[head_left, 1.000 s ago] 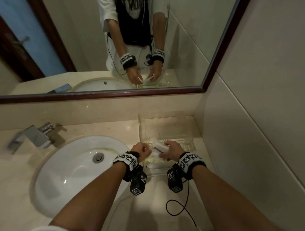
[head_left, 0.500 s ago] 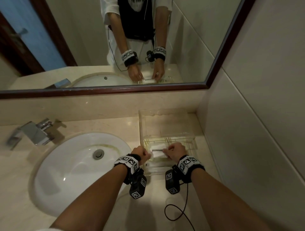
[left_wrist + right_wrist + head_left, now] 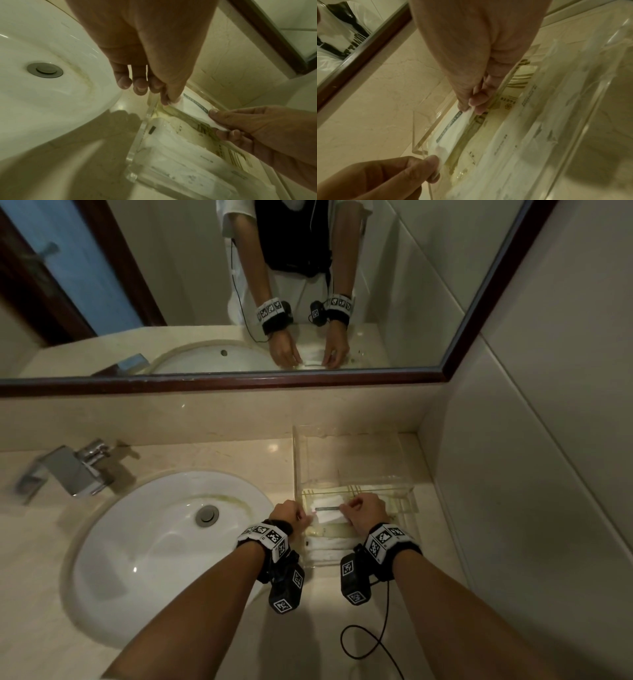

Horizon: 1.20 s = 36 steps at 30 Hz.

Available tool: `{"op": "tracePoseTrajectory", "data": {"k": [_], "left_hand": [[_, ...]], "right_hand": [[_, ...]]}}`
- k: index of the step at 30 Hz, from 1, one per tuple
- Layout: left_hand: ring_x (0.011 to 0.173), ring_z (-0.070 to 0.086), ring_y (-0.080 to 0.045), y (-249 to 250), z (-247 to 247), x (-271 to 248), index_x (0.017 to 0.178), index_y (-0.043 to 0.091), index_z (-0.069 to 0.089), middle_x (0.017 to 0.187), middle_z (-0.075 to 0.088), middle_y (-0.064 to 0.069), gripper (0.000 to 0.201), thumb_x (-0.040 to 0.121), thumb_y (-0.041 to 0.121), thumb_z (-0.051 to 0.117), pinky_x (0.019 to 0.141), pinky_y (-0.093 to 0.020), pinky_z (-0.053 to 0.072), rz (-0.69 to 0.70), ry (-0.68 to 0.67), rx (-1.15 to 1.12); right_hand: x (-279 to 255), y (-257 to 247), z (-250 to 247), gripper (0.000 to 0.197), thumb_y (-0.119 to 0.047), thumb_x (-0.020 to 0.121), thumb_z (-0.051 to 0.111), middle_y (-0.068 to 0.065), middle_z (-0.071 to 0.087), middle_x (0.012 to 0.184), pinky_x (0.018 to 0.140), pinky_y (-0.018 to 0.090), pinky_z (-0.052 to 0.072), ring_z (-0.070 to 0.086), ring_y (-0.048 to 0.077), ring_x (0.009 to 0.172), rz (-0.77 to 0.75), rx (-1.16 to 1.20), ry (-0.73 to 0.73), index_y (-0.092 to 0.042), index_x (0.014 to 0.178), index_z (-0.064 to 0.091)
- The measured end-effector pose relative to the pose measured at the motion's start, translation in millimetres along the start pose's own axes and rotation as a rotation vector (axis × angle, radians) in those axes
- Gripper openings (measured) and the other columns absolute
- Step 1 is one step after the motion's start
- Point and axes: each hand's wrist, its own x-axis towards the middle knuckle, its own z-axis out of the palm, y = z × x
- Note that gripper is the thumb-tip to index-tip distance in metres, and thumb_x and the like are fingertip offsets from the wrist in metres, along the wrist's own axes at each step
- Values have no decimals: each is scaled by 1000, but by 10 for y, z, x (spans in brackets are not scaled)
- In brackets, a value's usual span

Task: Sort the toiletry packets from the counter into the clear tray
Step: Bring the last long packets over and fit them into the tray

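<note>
A white toiletry packet (image 3: 328, 510) with a dark stripe is held low inside the clear tray (image 3: 407, 494), right of the sink. My left hand (image 3: 303, 517) pinches the packet's left end (image 3: 178, 100) between thumb and forefinger. My right hand (image 3: 346, 508) pinches its right end (image 3: 470, 110) the same way. Both hands sit over the tray's near half. Other white packets (image 3: 329, 547) lie flat in the tray nearer to me, and also under the held one (image 3: 180, 155).
The white sink basin (image 3: 164, 549) with its drain lies left of the tray, a chrome tap (image 3: 68, 470) behind it. A tiled wall (image 3: 534, 474) closes the right side, a mirror (image 3: 239, 285) the back. A black cable (image 3: 370, 642) loops on the counter near me.
Both hands have lowered the packet from above the tray's front down into the tray. They keep hold of its two ends.
</note>
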Motion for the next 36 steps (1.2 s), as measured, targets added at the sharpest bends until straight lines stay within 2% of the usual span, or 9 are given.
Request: {"op": "tracePoseTrajectory", "data": {"k": [5,9,12,16,18,23,27,31,36], "left_hand": [[83,59,-22,0,0,27,67,20,52,85,61,-6,29,89,38,58,71,-27,45,-3,-44,5],[85,61,-28,14,-3,36,69,13,54,82,59,-10,35,94,37,50,69,-29,42,6,-2,16],[94,64,-32,19,-17,66,83,9,60,88,65,-14,30,95,34,49,72,-31,45,19,23,-12],[94,64,-33,15,-19,106,78,10,56,82,61,-13,29,95,32,48,70,-30,42,28,36,-45],[94,63,-34,29,-25,121,78,9,57,83,62,-16,29,95,31,48,69,-30,41,36,55,-56],[97,63,-34,57,-22,160,95,3,66,100,69,-19,35,95,33,48,74,-31,45,41,75,-58],[96,63,-33,41,-12,185,94,4,66,100,69,-18,35,94,35,50,75,-32,46,28,77,-58],[95,63,-33,34,-19,171,92,4,66,99,69,-18,34,95,34,49,71,-29,42,26,71,-67],[93,64,-33,17,-41,143,68,16,52,81,61,-12,33,93,36,50,68,-29,41,31,56,-64]], "right_hand": [[36,31,57,20,-28,81,70,12,72,81,74,31,55,67,25,82,-9,1,17,-8,79,69],[35,38,56,27,-30,84,67,12,72,72,66,25,50,69,25,73,-9,50,37,-4,77,69],[58,39,69,29,-30,84,67,13,71,70,66,26,50,68,25,71,-21,61,51,-3,74,68],[87,42,100,28,-30,85,68,10,69,71,66,28,52,65,23,70,-55,49,68,-4,75,68],[91,32,92,26,-29,86,68,7,67,76,65,25,46,60,19,71,-68,43,83,-3,82,68],[116,31,77,24,-25,86,69,6,63,75,60,21,41,57,17,69,-97,65,128,-1,82,67],[141,37,84,24,-25,85,71,4,63,73,60,22,42,57,15,67,-96,63,128,-2,81,66],[129,20,82,23,-23,83,73,-1,60,67,52,13,39,53,6,59,-95,78,152,-2,79,66],[101,-8,53,24,-22,82,74,6,62,70,57,21,43,56,16,62,-89,83,164,-1,77,64]]}}
